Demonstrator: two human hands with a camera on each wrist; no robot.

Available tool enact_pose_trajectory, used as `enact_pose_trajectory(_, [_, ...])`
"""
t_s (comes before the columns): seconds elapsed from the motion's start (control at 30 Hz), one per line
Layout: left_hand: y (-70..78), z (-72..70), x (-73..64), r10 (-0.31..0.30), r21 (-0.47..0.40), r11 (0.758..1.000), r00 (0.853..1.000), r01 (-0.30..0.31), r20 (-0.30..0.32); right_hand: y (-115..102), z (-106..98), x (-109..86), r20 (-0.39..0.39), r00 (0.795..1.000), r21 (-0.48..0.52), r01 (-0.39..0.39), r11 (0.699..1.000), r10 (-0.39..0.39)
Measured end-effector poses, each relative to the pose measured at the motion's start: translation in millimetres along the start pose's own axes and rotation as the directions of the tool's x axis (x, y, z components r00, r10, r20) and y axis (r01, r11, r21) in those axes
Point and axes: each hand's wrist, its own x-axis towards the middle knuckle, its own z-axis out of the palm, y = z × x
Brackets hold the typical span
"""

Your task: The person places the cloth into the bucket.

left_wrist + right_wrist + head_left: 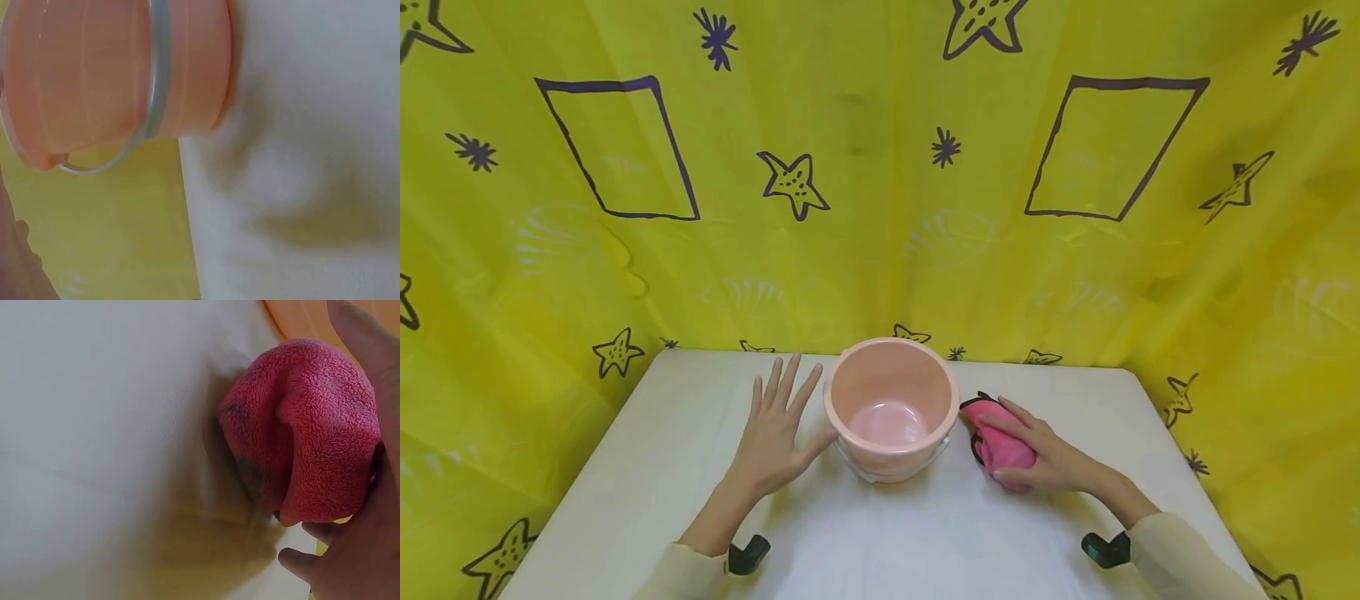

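A light pink plastic bucket (pixel 891 458) stands upright at the middle of the table, its white handle (pixel 872 477) hanging down at the front. Its inside shows nothing but the bare bottom. My left hand (pixel 778 437) is spread beside it on the left, fingers straight, thumb tip right at the bucket's side. My right hand (pixel 1048 454) holds a crumpled pink fleecy cloth (pixel 312 425) with dark edging, to the right of the bucket and low over the table. Thumb and fingers are bent round the cloth.
A white cloth covers the table (pixel 647 475). Yellow curtains (pixel 865 250) printed with starfish and shells stand behind it and on both sides. A dark wrist camera (pixel 748 555) sits at the left cuff, another dark wrist camera (pixel 1107 550) at the right.
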Motion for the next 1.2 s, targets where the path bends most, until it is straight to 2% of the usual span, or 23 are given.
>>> enact_pose_trajectory(0.27, [13.6,5.5,4.4,0.021,-0.191,0.981,1.000,-0.022,-0.005,-2,7,10.0,-0.015,0.995,-0.015,0.099,0.995,-0.099])
enact_pose_trajectory(0.47, [17.7,10.1,6.8,0.006,-0.291,0.957,1.000,0.003,0.031,-5,11,13.7,-0.006,0.997,-0.041,0.081,0.996,-0.081])
enact_pose_trajectory(0.53, [17.9,12.5,6.0,-0.009,-0.343,0.939,0.998,0.030,0.061,-8,10,14.2,-0.001,0.997,-0.045,0.076,0.996,-0.076])
enact_pose_trajectory(0.63, [17.2,17.0,3.7,-0.039,-0.431,0.899,0.993,0.082,0.109,-11,8,14.4,0.007,0.997,-0.044,0.077,0.996,-0.077])
enact_pose_trajectory(0.77, [16.0,22.5,1.8,-0.060,-0.517,0.848,0.989,0.121,0.133,-12,6,14.4,0.022,0.998,-0.037,0.064,0.997,-0.063])
enact_pose_trajectory(0.97, [15.4,27.3,2.2,-0.069,-0.565,0.815,0.989,0.132,0.132,-12,7,15.7,0.034,0.999,0.023,-0.001,1.000,0.000])
enact_pose_trajectory(1.2, [13.3,31.0,2.4,-0.091,-0.563,0.812,0.986,0.156,0.142,-15,7,19.1,-0.004,0.999,0.042,-0.044,0.998,0.044])
